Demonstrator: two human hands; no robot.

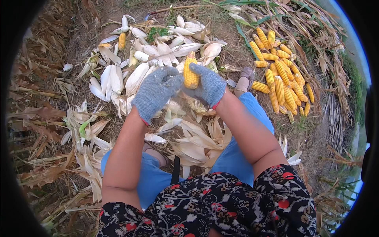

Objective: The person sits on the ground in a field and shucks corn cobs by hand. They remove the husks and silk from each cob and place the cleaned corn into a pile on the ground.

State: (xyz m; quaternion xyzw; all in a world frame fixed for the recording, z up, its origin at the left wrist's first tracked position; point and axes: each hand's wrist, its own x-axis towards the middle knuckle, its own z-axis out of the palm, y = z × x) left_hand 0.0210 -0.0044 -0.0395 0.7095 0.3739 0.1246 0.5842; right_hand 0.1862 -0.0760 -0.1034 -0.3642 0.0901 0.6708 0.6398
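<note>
My right hand [210, 84], in a grey knitted glove, grips a husked yellow corn cob [191, 72] that stands roughly upright. Its thumb lies against the cob's upper right side; its other fingers are partly hidden. My left hand [160, 90], gloved alike, is just left of the cob with its fingers bent; whether it holds anything is unclear. Ears in pale husks [137, 77] lie on the ground beyond and left of my hands. Loose dry husks [192, 145] lie between my legs.
A pile of husked yellow cobs [284, 80] lies on the ground to the right, beside dry corn stalks [314, 38]. One husked cob [121, 41] rests at the upper left. More dry stalks and leaves [44, 115] line the left side. My shoe [247, 74] is near the pile.
</note>
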